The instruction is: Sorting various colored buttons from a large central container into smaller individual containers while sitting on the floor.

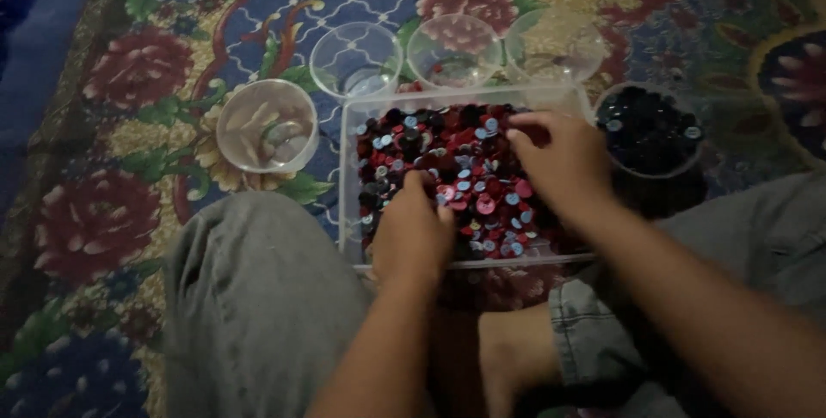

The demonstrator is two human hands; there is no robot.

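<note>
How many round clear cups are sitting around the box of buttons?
5. One cup left of the clear box, three behind it. A fifth, right of the box, holds dark buttons. More may lie out of view.

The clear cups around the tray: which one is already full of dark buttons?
The cup at the tray's right side, beside the right hand. It is heaped with dark buttons; the other four cups look nearly empty.
</note>
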